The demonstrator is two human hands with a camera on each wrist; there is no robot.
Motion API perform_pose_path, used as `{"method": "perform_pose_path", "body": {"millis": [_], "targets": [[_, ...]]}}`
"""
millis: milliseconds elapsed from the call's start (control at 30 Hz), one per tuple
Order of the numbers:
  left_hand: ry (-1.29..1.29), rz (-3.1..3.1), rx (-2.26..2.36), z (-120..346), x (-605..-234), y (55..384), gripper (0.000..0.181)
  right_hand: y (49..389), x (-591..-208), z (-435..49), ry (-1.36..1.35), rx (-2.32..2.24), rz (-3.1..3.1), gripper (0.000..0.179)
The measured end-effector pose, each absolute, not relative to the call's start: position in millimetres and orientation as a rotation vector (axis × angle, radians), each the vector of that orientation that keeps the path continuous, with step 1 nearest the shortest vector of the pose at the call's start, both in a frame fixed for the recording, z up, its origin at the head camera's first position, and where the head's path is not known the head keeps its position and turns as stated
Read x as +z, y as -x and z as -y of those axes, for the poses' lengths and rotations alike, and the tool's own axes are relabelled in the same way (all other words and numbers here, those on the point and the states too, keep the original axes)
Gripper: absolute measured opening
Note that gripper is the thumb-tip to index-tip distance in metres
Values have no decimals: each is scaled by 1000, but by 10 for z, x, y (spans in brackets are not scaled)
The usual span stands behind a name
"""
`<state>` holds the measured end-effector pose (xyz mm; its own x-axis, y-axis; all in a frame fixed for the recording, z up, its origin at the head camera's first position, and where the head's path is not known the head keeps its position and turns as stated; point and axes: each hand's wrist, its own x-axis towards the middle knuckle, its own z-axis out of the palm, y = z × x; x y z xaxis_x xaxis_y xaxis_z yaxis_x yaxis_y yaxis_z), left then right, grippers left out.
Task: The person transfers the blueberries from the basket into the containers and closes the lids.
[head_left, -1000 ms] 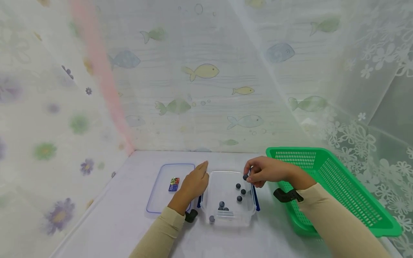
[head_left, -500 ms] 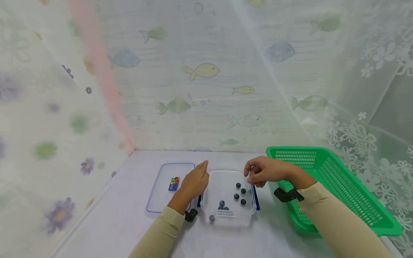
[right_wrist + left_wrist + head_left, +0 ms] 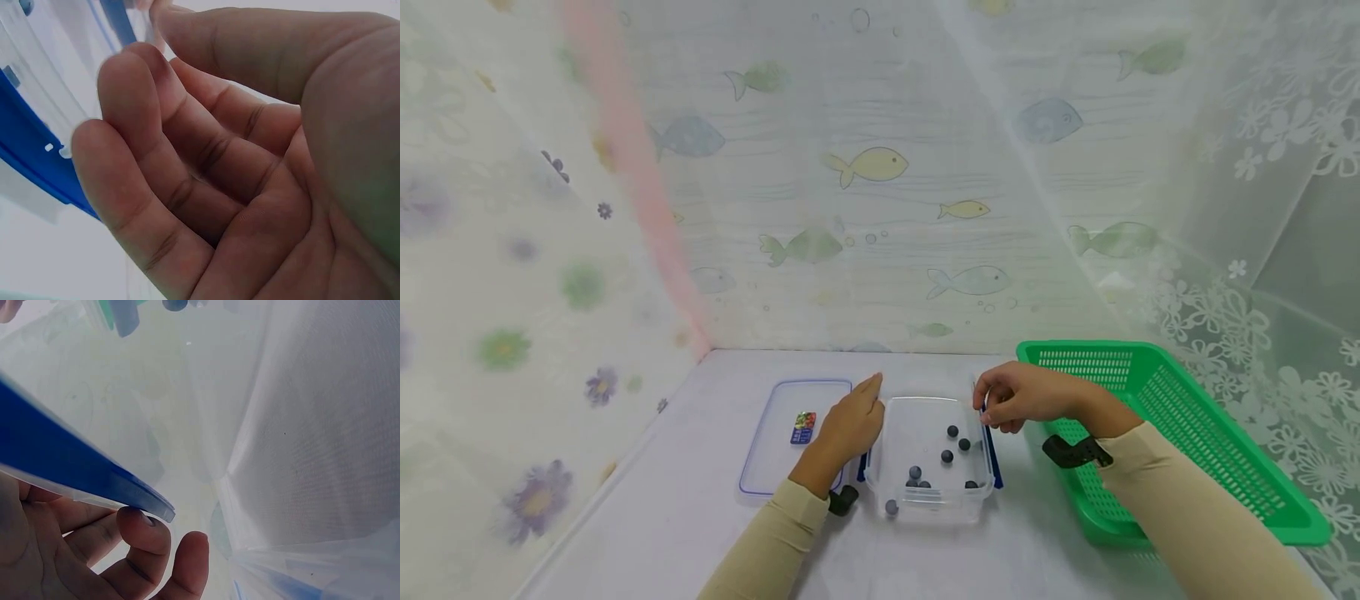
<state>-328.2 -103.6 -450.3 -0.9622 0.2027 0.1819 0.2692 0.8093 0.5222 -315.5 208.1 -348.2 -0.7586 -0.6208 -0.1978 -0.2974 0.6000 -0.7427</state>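
Note:
A clear plastic food container [image 3: 917,429] with blue side latches stands on the table. Several dark round blueberries [image 3: 947,457] lie scattered inside; one blueberry [image 3: 891,507] shows at the front left, through the clear wall. Against the left side rests my left hand [image 3: 853,421], its index finger stretched out. In the left wrist view, its loosely bent fingers touch the blue latch [image 3: 81,459]. Over the right rim hovers my right hand [image 3: 1018,398], fingers loosely curled. No berry shows in it in the right wrist view, where another blue latch [image 3: 37,140] appears beside the fingers.
Left of the container lies its clear, blue-edged lid [image 3: 763,437], bearing a colourful label [image 3: 803,427]. At the right stands a large green slotted basket [image 3: 1195,425], partly beneath the right forearm. Patterned curtains [image 3: 850,208] close off the back and sides.
My right hand has let go of a blueberry, which dropped into the container and rolled to its front right. The hand has shifted slightly right. The left hand has stayed put.

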Motion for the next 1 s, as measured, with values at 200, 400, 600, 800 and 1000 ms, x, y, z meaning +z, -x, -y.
{"method": "perform_pose_path", "body": {"millis": [200, 400, 600, 800, 1000], "targets": [[390, 2870, -868, 1038, -4492, 3276, 58, 3131, -3483, -2189, 758, -946, -2426, 19], [378, 2872, -856, 1035, -4478, 3282, 58, 3078, -3475, -2370, 756, -918, -2465, 14], [379, 2878, -857, 1031, -4492, 3276, 58, 3018, -3493, -2533, 709, -922, -2472, 19], [366, 2882, -858, 1029, -4495, 3272, 58, 2986, -3559, -2740, 719, -951, -2479, 15], [371, 2886, -852, 1025, -4487, 3276, 58, 2953, -3650, -2987, 724, -972, -2441, 20]]}}
